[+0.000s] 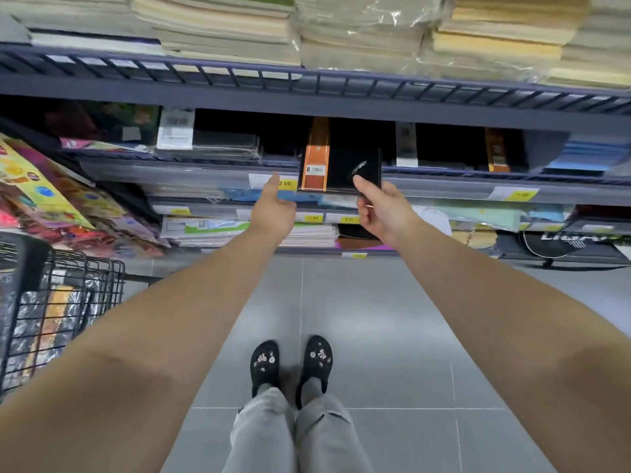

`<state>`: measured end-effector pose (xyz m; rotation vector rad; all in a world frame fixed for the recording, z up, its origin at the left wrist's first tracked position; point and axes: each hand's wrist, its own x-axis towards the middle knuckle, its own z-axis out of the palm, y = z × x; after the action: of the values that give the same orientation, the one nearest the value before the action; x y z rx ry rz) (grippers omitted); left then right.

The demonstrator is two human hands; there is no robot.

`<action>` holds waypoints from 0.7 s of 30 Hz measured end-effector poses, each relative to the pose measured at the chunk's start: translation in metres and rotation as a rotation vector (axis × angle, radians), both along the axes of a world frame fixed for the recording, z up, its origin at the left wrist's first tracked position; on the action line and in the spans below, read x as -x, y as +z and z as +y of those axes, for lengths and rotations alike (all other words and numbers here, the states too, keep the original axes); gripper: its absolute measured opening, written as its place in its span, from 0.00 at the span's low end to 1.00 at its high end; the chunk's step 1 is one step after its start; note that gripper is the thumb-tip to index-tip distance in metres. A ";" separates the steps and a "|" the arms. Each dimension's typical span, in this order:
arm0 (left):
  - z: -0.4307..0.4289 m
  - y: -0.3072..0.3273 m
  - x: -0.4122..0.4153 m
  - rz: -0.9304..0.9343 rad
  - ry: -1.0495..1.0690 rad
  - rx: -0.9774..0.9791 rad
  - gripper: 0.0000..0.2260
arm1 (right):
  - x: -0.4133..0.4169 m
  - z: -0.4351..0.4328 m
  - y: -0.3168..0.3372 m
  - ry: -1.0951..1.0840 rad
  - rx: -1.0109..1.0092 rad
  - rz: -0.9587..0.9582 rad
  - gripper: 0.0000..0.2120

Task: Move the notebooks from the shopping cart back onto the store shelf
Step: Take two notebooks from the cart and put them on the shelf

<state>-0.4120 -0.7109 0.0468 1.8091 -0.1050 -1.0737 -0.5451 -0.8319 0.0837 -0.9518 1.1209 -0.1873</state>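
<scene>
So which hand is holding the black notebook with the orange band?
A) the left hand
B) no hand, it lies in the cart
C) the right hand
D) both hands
C: the right hand grips the black notebook with the orange band at its lower right corner, while the left hand is open beside it, not touching.

Black notebook (341,170) with an orange band down its left side, a white barcode label and a small pale feather mark. Dark blue-grey shelf (307,107) rails; yellow price tags (286,183) with dark numerals. Cream and tan paper stacks (358,32) up top. Black wire shopping cart (61,302). Grey tiled floor (375,319) with pale grout lines. Black clogs (290,363) dotted with pinkish-white charms; light grey trousers (297,435).
</scene>
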 end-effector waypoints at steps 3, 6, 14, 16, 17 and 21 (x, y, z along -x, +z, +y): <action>0.000 -0.012 -0.008 -0.431 -0.391 -0.272 0.35 | 0.005 0.009 -0.014 -0.102 -0.064 -0.011 0.09; -0.008 -0.009 -0.011 -0.652 -0.595 -0.436 0.41 | 0.010 0.022 -0.026 -0.119 -0.120 -0.053 0.07; -0.014 -0.016 -0.003 -0.927 -0.691 -0.591 0.43 | -0.019 0.017 -0.027 -0.231 -0.036 -0.059 0.05; -0.013 -0.018 -0.004 -0.910 -0.703 -0.558 0.43 | -0.028 0.009 -0.026 -0.246 -0.018 -0.056 0.05; -0.012 -0.018 -0.005 -0.908 -0.703 -0.548 0.43 | -0.032 0.006 -0.025 -0.249 -0.009 -0.061 0.05; -0.011 -0.020 -0.006 -0.913 -0.710 -0.548 0.45 | -0.041 -0.005 -0.026 -0.232 0.040 -0.047 0.03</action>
<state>-0.4056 -0.7215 0.0264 2.7543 -1.1621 -0.6501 -0.5038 -0.8370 0.0579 -0.8467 1.1865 -0.4205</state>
